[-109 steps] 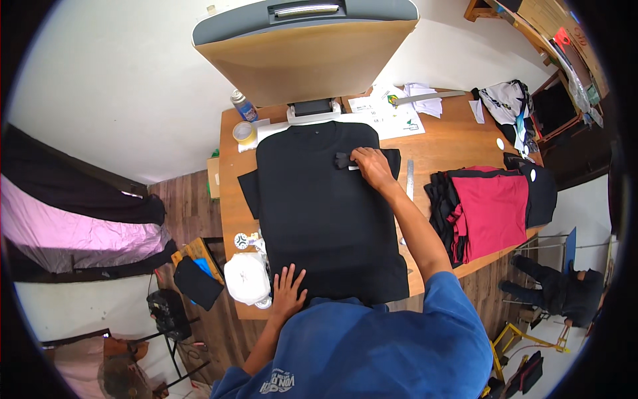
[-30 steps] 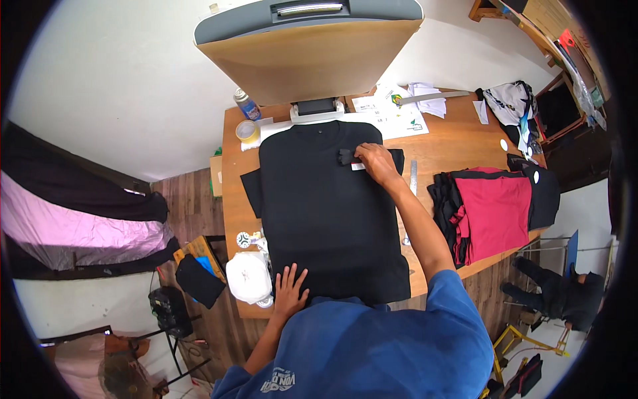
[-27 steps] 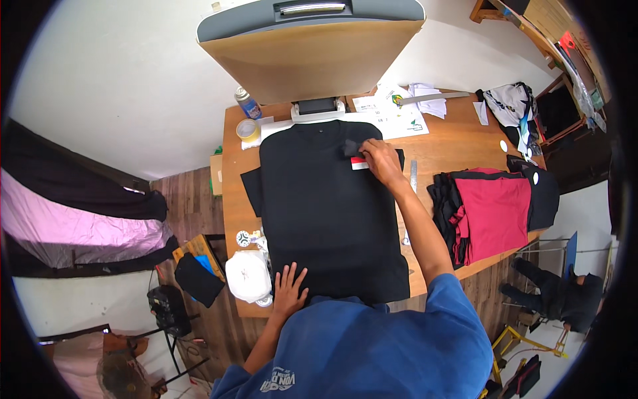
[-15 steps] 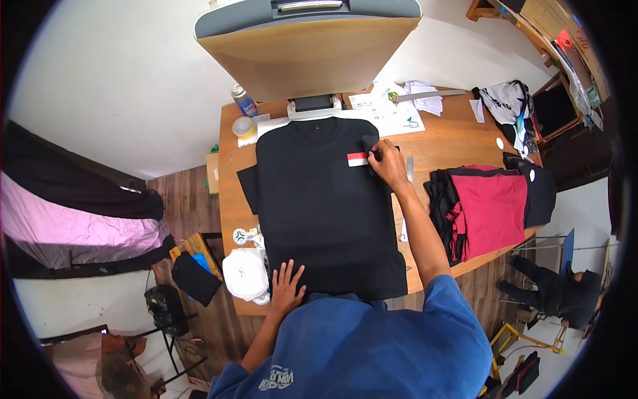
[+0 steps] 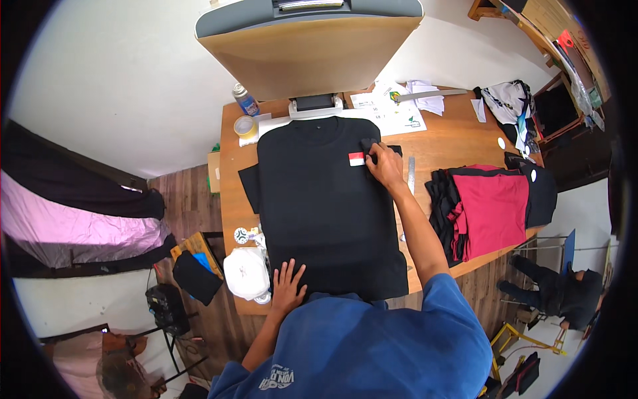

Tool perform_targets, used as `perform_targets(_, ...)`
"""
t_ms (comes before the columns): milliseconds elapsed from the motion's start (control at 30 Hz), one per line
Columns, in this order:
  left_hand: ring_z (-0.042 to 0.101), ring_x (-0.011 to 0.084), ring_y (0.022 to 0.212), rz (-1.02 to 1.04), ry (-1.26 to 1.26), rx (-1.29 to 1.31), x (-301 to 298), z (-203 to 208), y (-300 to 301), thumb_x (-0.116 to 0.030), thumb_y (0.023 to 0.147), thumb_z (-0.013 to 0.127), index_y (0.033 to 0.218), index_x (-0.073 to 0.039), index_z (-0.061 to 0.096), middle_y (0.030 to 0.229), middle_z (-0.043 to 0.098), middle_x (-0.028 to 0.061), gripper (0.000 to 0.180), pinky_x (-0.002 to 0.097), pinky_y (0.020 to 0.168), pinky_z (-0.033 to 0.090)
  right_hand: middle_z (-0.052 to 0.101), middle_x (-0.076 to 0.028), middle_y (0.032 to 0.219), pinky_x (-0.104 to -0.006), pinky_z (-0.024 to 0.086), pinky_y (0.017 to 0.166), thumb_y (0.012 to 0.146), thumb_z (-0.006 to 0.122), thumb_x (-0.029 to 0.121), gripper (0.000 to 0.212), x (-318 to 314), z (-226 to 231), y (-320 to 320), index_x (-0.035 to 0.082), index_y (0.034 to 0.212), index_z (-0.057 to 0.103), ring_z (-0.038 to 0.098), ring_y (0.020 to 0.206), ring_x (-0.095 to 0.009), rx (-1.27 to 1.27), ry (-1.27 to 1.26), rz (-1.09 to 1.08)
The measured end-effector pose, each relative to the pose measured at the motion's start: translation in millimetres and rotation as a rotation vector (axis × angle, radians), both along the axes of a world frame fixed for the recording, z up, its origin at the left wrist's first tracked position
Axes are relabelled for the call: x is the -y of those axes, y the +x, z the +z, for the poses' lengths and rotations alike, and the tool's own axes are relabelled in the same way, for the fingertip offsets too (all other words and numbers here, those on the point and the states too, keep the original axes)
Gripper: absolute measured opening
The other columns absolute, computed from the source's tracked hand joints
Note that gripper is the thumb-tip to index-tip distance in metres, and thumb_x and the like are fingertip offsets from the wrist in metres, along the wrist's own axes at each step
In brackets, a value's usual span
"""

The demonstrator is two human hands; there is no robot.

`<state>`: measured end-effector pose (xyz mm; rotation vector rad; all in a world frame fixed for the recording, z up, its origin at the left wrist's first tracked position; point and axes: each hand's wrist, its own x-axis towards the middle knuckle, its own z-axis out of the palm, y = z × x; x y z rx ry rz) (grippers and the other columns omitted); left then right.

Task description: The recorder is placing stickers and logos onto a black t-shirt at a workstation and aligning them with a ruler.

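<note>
A black T-shirt point(image 5: 319, 206) lies spread flat on the press bed in front of me, with its collar at the far end. On its upper right chest is a small red-and-white rectangular patch point(image 5: 357, 159). My right hand point(image 5: 384, 164) is closed on a dark, soft-looking cloth point(image 5: 368, 144) at the patch's right edge; the exact kind is hard to make out against the shirt. My left hand point(image 5: 288, 287) rests flat on the shirt's lower left corner, fingers spread and holding nothing.
The heat press's raised lid point(image 5: 309, 60) tilts up behind the shirt. A spray can point(image 5: 245, 100), a tape roll point(image 5: 245, 126) and a white bundle point(image 5: 246, 273) stand left. To the right are a metal ruler point(image 5: 411, 174), printed sheets point(image 5: 399, 120) and folded maroon-and-black shirts point(image 5: 493, 211).
My right hand has shifted slightly with the dark cloth beside the patch, and its fingers are more bunched. My left hand stays put.
</note>
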<state>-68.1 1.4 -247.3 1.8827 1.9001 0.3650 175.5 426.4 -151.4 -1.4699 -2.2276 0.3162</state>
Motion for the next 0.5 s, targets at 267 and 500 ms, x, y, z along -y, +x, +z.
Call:
perform_targets(267,0.022,0.0355,0.156,-0.004,-0.013,-0.021,2,-2,-1,-0.032,0.093,0.066,0.159,-0.023,0.040,0.169,0.026,0.0147,0.071,0.0562,0.125,0.014,0.065,-0.010,0.092,-0.0455,0.048,0.074,0.085,0.073,0.018,0.014,10,17,-27,0.008,0.091,0.064,0.066,0.086,-0.035,-0.028,0.178,0.044)
perform_targets(500,0.023,0.0356,0.156,0.005,0.009,-0.004,-3,4,0,-0.031,0.093,0.066,0.159,-0.023,0.041,0.168,0.027,0.0149,0.071,0.0566,0.125,0.015,0.065,-0.006,0.094,-0.0455,0.046,0.077,0.086,0.073,0.019,0.014,11,6,-28,0.009,0.091,0.064,0.064,0.092,-0.032,0.039,0.132,0.010)
